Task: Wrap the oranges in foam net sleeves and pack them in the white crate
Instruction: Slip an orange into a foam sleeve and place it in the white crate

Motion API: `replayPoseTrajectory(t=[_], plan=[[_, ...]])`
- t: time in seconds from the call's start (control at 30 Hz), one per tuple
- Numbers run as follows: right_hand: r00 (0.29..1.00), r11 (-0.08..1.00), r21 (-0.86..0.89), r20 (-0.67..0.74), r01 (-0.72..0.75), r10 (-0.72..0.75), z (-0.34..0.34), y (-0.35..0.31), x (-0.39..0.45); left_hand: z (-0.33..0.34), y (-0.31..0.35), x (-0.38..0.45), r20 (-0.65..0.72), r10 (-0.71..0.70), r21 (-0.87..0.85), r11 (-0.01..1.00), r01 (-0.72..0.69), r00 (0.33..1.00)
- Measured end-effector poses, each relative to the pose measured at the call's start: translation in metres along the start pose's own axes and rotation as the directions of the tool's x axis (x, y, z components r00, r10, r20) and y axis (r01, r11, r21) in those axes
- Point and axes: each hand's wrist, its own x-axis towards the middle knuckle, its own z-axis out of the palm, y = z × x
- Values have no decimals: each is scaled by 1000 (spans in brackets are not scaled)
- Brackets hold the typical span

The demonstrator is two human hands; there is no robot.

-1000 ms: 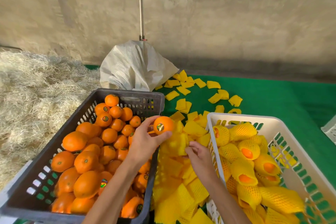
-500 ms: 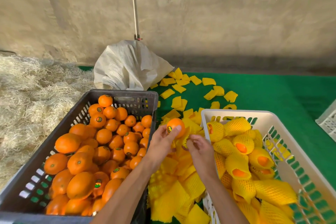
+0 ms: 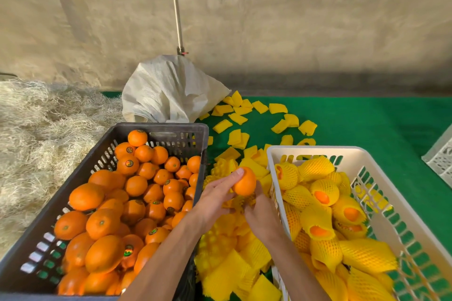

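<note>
Two crates: a dark grey slatted plastic crate (image 3: 73, 193) sat at the left and a white slatted plastic crate (image 3: 352, 151) at the right, with the hands between them.
Far left: a heap of pale dry straw (image 3: 41, 134) lay beside the dark crate.
Dark crate: it was heaped with bare, round oranges (image 3: 127, 203), several carrying small round stickers.
Behind the dark crate: a crumpled white woven sack (image 3: 168, 90) stood against the rough concrete wall (image 3: 269, 19), below a thin pale pole (image 3: 176, 7).
Left hand (image 3: 215, 200): it held one bare orange fruit (image 3: 244, 182) from the left side, thumb over the top, above the gap between the crates.
Sleeve pile: loose yellow foam net sleeves (image 3: 227, 256) filled the gap between the crates and trailed back over the green mat (image 3: 367, 124).
Right hand (image 3: 263, 215): it sat just under and to the right of the held orange, fingers curled on a yellow foam net sleeve (image 3: 241, 201) right below the fruit; how far the sleeve had gone onto the orange was hidden.
White crate: it held many sleeved oranges (image 3: 325, 193), orange skin showing at the open ends of some.
Far right: the corner of another white lattice crate (image 3: 440, 156) reached into view.
</note>
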Motion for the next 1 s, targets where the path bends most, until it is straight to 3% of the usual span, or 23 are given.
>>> replayPoseTrajectory(t=[0.4, 0.6, 0.7, 0.83, 1.0], plan=[[993, 985, 125, 43, -118, 113, -5, -3, 0, 7, 1, -5, 6, 72, 37, 997, -72, 997], [987, 975, 186, -87, -121, 139, -7, -12, -2, 5, 2, -7, -7, 85, -9, 996, -85, 996], [989, 981, 145, -64, -126, 137, -6, -11, -2, 3, 4, -7, -9, 83, -45, 996, -83, 997], [994, 991, 81, 18, -108, 107, -9, -10, -2, 2, 5, -7, -4, 47, -49, 998, -47, 999], [997, 988, 131, 22, -77, 75, -6, -8, -5, 2, -3, -2, 2, -31, 49, 998, 31, 1000]])
